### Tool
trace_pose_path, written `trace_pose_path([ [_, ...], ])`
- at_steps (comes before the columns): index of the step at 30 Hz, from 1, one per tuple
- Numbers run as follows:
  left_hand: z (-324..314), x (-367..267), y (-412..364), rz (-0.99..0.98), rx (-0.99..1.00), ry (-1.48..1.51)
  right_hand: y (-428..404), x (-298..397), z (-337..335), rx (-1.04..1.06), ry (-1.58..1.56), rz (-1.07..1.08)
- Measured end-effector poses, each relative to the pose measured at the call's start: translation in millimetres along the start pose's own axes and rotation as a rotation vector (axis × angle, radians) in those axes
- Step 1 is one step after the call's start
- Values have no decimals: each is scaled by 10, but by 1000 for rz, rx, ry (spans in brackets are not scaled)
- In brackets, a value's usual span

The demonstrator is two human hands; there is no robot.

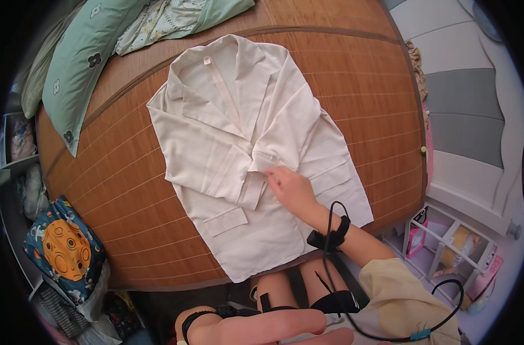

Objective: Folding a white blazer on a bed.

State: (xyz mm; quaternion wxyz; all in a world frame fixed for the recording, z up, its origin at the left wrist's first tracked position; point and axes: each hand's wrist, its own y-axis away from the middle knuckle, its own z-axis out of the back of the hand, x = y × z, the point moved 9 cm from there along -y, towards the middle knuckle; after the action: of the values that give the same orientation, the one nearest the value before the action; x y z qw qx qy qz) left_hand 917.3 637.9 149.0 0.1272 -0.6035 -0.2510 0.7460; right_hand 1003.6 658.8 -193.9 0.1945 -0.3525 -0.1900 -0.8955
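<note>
A cream blazer (262, 241) lies front up with its collar away from me. Both sleeves are folded inward across its front. My right hand (291, 189) is at the end of the right-hand sleeve (287, 133), its fingertips pinching the cuff edge near the middle of the blazer. Just left of that, the cuff of the other sleeve (221, 172) rests over the front. Low in the picture, my left hand (270, 327) is close to the camera, off the blazer and cut by the bottom edge; whether it holds anything is hidden.
The blazer rests on a brown bamboo mat (132, 215) on a bed. A green flowered pillow (78, 73) and patterned bedding (158, 26) are at the far left. A bag with a planet print (67, 250) stands left. A white rack (449, 246) stands right. A black cable (326, 254) hangs by my right wrist.
</note>
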Motion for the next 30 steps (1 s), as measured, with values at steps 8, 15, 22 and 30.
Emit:
trace_pose_path([
  [8, -197, 66, 10, 148, 157, 49, 20, -972, 547, -465, 84, -233],
  [15, -695, 462, 169, -35, 706, -95, -252, -1346, 1146, -625, 155, -226],
  [22, -531, 2925, 1395, 391, 572, -807, -904, -1346, 1377, -404, 105, 7],
  [30, -394, 3226, 1660, 556, 412, -798, -970, -1426, 1342, -311, 110, 44],
])
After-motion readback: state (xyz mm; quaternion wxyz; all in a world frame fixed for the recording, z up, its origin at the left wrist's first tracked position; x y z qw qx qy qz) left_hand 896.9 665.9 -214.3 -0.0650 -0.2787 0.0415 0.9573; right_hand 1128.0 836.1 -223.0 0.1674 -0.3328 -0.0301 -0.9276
